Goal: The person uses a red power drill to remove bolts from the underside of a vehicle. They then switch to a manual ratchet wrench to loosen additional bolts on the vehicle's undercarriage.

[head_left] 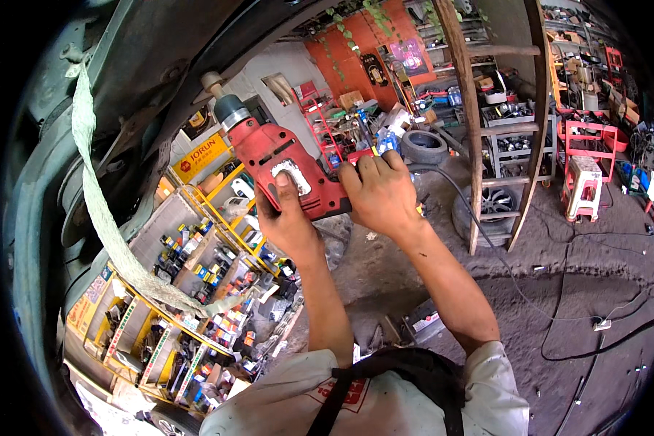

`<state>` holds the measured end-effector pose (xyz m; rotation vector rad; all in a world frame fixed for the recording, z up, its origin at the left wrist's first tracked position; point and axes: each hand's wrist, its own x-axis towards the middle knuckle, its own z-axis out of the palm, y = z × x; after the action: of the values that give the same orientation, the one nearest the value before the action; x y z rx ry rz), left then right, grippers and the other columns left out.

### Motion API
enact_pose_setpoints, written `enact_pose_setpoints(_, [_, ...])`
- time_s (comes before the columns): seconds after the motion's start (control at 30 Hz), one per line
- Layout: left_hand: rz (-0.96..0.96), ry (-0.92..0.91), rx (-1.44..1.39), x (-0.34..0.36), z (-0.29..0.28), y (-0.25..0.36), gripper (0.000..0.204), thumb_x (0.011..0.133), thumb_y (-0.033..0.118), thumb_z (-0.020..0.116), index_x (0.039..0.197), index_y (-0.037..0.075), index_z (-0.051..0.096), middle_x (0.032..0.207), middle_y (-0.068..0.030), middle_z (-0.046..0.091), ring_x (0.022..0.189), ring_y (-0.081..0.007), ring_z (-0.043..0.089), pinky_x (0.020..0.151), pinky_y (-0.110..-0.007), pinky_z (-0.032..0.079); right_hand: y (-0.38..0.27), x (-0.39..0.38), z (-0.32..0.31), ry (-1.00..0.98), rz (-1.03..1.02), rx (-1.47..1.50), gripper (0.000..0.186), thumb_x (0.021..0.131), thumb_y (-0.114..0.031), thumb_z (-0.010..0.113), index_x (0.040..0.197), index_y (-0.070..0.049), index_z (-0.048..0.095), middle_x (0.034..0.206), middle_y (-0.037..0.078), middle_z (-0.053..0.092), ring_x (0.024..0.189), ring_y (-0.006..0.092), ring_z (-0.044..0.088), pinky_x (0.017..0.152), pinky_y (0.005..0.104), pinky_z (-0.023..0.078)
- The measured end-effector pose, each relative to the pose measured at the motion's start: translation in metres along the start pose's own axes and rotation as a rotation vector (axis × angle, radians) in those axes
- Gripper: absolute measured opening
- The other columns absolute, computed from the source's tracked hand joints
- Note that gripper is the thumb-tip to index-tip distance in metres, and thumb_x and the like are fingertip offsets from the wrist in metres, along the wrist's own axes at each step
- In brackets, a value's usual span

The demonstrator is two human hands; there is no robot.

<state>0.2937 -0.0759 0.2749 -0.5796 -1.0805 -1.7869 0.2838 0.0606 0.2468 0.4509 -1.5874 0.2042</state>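
Observation:
A red electric impact wrench (272, 156) with a dark grey nose is held up in front of me, tilted toward the upper left. A socket (212, 81) on its tip sits close to the dark vehicle underside (142, 51); I cannot tell whether they touch. My left hand (289, 227) supports the body from below, its thumb over a white patch on the housing. My right hand (381, 192) is closed around the rear handle, most of which its fingers hide. From behind that hand the black power cord (479, 218) trails down to the right.
A twisted pale green strap (98, 171) hangs at the left. Beyond it stand yellow shelves (218, 211) full of small boxes. At the right are a wooden ladder (476, 131), tyres (423, 147), a red and white stool (583, 190) and cables across the dirt floor (516, 301).

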Motion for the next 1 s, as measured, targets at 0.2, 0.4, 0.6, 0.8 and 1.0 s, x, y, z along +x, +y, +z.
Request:
enact_pose_setpoints(0.2, [-0.033,-0.027,-0.039,-0.0005,-0.0036,0.0032,0.046,0.090,0.022,0.073,0.123,-0.006,0.056,0.107,-0.0087,0.065,0.090,-0.0146,0.061,0.082,-0.029,0.051,-0.0033,0.0029,-0.0025,0.046,-0.016,-0.020,0.010,0.076,-0.014,0.057,0.083,-0.008,0.057,0.069,0.006,0.053,0.062,0.0225,0.056,0.066,0.0374,0.040])
enact_pose_setpoints(0.4, [-0.029,-0.035,-0.047,0.0011,-0.0031,0.0022,0.047,0.089,0.022,0.073,0.122,-0.006,0.057,0.108,-0.0089,0.065,0.091,-0.0148,0.061,0.082,-0.029,0.051,-0.0034,0.0032,-0.0028,0.049,-0.007,-0.028,0.009,0.075,-0.014,0.058,0.081,-0.008,0.055,0.068,0.006,0.052,0.062,0.0224,0.055,0.065,0.0373,0.040])
enact_pose_setpoints(0.6, [0.014,-0.052,-0.026,0.0014,-0.0026,0.0019,0.037,0.093,0.026,0.068,0.115,-0.003,0.058,0.102,-0.0077,0.064,0.088,-0.0155,0.063,0.076,-0.033,0.055,-0.0055,0.0030,-0.0039,0.056,0.003,-0.031,0.007,0.077,-0.015,0.057,0.081,-0.009,0.055,0.069,0.006,0.053,0.063,0.0226,0.056,0.066,0.0378,0.041])
enact_pose_setpoints(0.8, [-0.006,-0.038,-0.034,0.0011,-0.0015,0.0012,0.039,0.093,0.027,0.068,0.115,-0.003,0.058,0.103,-0.0081,0.064,0.087,-0.0159,0.063,0.076,-0.033,0.055,-0.0050,0.0028,-0.0033,0.045,0.005,-0.048,0.007,0.078,-0.016,0.057,0.080,-0.010,0.055,0.069,0.006,0.053,0.064,0.0225,0.057,0.068,0.0383,0.042])
enact_pose_setpoints(1.0, [-0.047,-0.021,-0.055,0.0011,-0.0028,0.0002,0.037,0.091,0.019,0.070,0.119,-0.003,0.060,0.108,-0.0080,0.065,0.092,-0.0144,0.061,0.082,-0.030,0.052,-0.0037,0.0017,-0.0019,0.043,0.000,-0.059,0.008,0.077,-0.017,0.057,0.082,-0.009,0.057,0.071,0.006,0.055,0.066,0.0227,0.057,0.069,0.0380,0.043])
